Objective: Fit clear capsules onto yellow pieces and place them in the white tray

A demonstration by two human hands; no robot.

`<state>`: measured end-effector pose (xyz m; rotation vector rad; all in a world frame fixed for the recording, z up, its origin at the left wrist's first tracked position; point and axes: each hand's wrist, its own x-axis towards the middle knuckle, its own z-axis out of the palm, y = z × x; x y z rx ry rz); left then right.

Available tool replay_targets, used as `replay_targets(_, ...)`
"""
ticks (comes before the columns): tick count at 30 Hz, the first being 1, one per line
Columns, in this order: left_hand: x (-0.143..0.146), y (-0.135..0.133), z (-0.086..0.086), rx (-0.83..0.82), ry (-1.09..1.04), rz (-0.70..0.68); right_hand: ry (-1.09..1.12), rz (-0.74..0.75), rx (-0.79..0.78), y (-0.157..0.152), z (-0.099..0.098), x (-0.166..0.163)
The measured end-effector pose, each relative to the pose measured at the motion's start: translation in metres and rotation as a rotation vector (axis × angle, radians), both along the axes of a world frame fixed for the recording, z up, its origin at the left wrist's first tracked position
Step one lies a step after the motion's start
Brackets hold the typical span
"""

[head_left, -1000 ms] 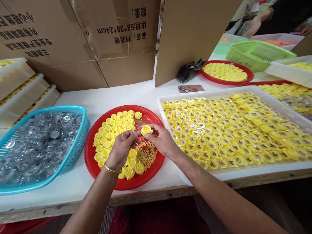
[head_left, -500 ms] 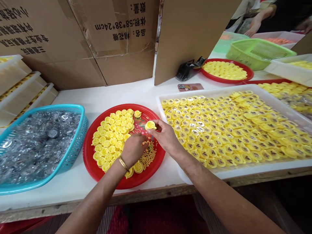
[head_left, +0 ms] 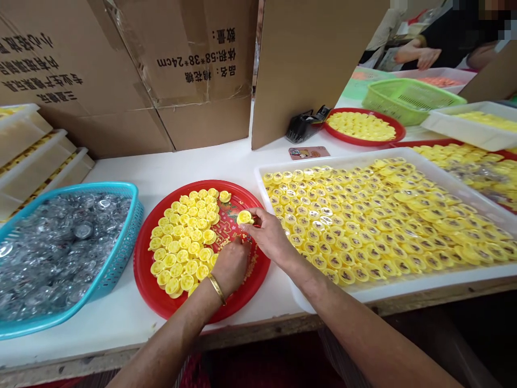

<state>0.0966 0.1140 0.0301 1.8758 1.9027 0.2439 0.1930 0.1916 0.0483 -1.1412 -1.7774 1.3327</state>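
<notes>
Between the thumb and fingers of my right hand (head_left: 269,234) is a small yellow toy cup (head_left: 244,217), its round open face turned up, held above the red tray (head_left: 147,288). My left hand (head_left: 231,265), with a gold bangle at the wrist, reaches down into the tray's right half. Its fingers are curled together over tiny yellow-orange pellets (head_left: 224,241); whatever they grip is hidden. Many more yellow toy cups (head_left: 183,242) crowd the tray's left half, and a single one (head_left: 225,196) sits near its far rim.
A blue basket (head_left: 139,215) of clear domed plastic pieces stands left. To the right, a white tray (head_left: 299,299) holds rows of covered yellow cups. Cardboard (head_left: 210,124) walls the back. A phone (head_left: 309,152) and black tape dispenser (head_left: 305,125) lie behind; a co-worker's hand (head_left: 418,54) shows beyond.
My left hand has lowered and closed its fingers over the pellets. My right hand still holds the yellow toy cup. The whole view has shifted slightly.
</notes>
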Motion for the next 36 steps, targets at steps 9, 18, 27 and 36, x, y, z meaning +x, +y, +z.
replay_targets(9,-0.002,0.001,0.004,0.055,-0.088,0.006,-0.029,-0.004,0.029,0.003,-0.006,-0.001)
replay_targets(18,-0.042,0.011,0.072,0.402,-0.469,0.244,-0.049,0.087,-0.014,-0.004,0.007,-0.004)
replay_targets(27,-0.045,0.021,0.071,0.463,-0.685,0.374,-0.002,0.145,-0.037,-0.006,0.004,-0.004)
replay_targets(36,-0.042,0.008,0.033,0.164,-0.968,0.653,0.164,0.174,-0.134,-0.005,0.003,-0.004)
